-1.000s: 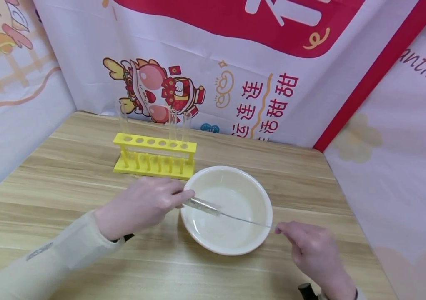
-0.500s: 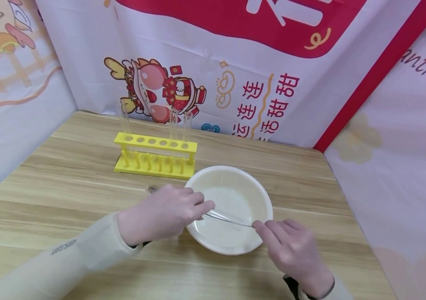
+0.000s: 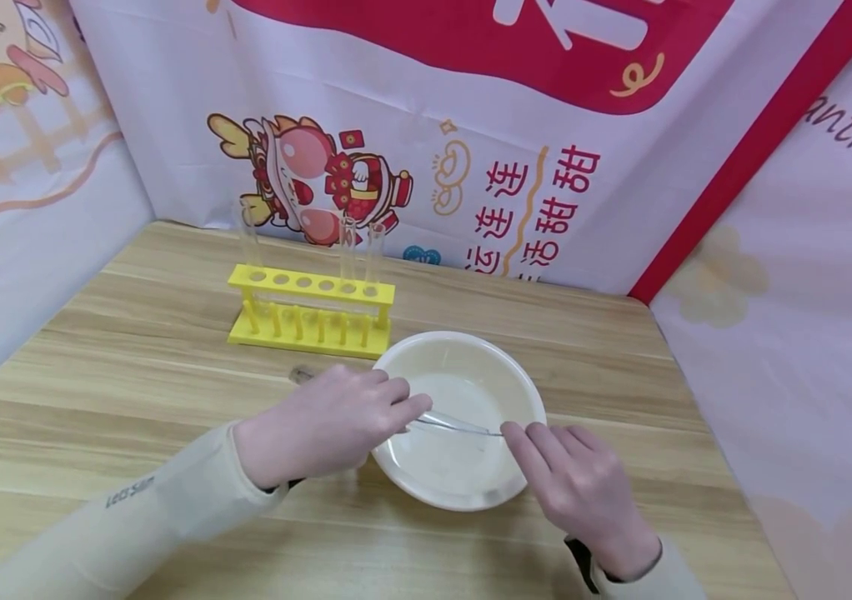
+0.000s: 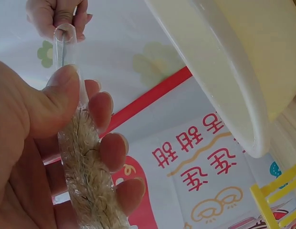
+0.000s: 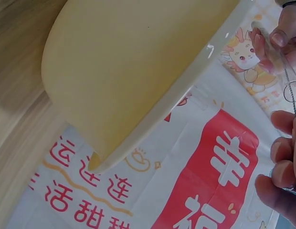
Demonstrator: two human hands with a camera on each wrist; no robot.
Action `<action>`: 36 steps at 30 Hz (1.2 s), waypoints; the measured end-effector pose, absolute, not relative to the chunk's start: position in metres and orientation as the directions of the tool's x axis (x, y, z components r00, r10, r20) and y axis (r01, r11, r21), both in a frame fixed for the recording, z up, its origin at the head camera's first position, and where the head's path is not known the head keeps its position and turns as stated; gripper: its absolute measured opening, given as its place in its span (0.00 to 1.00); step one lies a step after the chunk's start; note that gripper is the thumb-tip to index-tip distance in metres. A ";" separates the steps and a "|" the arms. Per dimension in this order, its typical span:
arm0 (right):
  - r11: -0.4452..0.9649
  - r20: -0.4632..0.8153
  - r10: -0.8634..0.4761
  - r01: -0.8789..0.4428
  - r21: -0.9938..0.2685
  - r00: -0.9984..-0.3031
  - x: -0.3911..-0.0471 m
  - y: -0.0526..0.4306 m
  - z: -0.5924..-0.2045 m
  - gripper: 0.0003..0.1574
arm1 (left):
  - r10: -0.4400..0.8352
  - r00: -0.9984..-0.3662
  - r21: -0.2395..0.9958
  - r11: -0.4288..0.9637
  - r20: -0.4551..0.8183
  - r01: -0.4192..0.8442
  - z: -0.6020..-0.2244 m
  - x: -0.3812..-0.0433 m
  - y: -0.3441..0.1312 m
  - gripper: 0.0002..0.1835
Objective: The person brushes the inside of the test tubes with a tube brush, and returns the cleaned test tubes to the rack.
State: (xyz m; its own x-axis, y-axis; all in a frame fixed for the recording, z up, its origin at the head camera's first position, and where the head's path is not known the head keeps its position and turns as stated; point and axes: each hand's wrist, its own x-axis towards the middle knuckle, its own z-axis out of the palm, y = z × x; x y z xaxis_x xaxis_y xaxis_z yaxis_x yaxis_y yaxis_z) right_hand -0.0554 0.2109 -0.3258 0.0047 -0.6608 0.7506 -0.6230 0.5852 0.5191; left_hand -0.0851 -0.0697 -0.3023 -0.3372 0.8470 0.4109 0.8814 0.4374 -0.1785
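Brushing out the inside of a glass test tube looks to be the step in hand, with the brush well inside. Seen from the head, the tube lies across the white bowl, tilted, its mouth toward the bowl's right side and its rounded end reaching past the left rim; whether it hangs right above the bowl or slightly nearer the person, I cannot tell. The left hand, at the bowl's left rim, has its fingers and thumb wrapped round the glass, and tan bristles show through the wall beneath them. The right hand, at the bowl's right rim, pinches the brush's twisted wire just outside the tube's mouth. On the desk, beyond the bowl to its left, stands a yellow rack with three upright tubes. Since little wire remains between the mouth and the right fingers, the brush seems close to its full depth. The next move, I judge, calls for a steady, gentle left grip while the right hand works the wire in line with the tube, back and forth or turning, without knocking the rounded end or levering against the glass lip.
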 end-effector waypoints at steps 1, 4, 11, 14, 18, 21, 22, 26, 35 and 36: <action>0.594 0.748 -0.663 -0.617 0.516 -0.013 -0.056 0.211 -0.326 0.14 | 0.845 -0.344 -0.177 0.443 0.409 0.879 -0.303 -0.086 -0.070 0.14; 0.621 0.733 -0.674 -0.609 0.494 -0.092 -0.056 0.212 -0.325 0.13 | 0.839 -0.363 -0.175 0.461 0.405 0.870 -0.304 -0.088 -0.069 0.15; 0.653 0.717 -0.647 -0.673 0.346 -0.259 -0.059 0.217 -0.334 0.19 | 0.825 -0.388 -0.206 0.499 0.411 0.842 -0.304 -0.092 -0.070 0.17; 0.657 0.720 -0.607 -0.722 0.215 -0.337 -0.058 0.220 -0.337 0.21 | 0.824 -0.388 -0.207 0.500 0.414 0.841 -0.303 -0.092 -0.073 0.18; 0.652 0.687 -0.575 -0.756 0.057 -0.444 -0.057 0.223 -0.338 0.19 | 0.823 -0.380 -0.215 0.497 0.422 0.841 -0.304 -0.091 -0.076 0.19; 0.646 0.660 -0.562 -0.763 -0.027 -0.499 -0.055 0.224 -0.337 0.18 | 0.821 -0.378 -0.214 0.498 0.428 0.840 -0.304 -0.091 -0.077 0.19; 0.643 0.654 -0.557 -0.764 -0.050 -0.512 -0.055 0.224 -0.336 0.18 | 0.820 -0.377 -0.214 0.499 0.432 0.840 -0.304 -0.091 -0.078 0.19; 0.635 0.634 -0.543 -0.763 -0.120 -0.551 -0.053 0.225 -0.333 0.22 | 0.816 -0.362 -0.227 0.497 0.452 0.837 -0.303 -0.091 -0.080 0.19; 0.614 0.553 -0.516 -0.732 -0.294 -0.654 -0.052 0.241 -0.329 0.31 | 0.800 -0.399 -0.227 0.533 0.448 0.815 -0.301 -0.095 -0.094 0.21; 0.608 0.544 -0.520 -0.733 -0.306 -0.658 -0.052 0.243 -0.329 0.31 | 0.802 -0.397 -0.231 0.532 0.446 0.815 -0.301 -0.095 -0.096 0.21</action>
State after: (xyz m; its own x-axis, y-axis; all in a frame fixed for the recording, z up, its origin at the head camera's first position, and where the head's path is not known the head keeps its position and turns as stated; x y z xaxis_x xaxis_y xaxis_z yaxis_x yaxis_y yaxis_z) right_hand -0.0521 0.2428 -0.3295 -0.6585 -0.5205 0.5436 -0.7328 0.6078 -0.3057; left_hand -0.0954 -0.0956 -0.3014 -0.3968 0.8021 0.4464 0.8149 0.5316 -0.2309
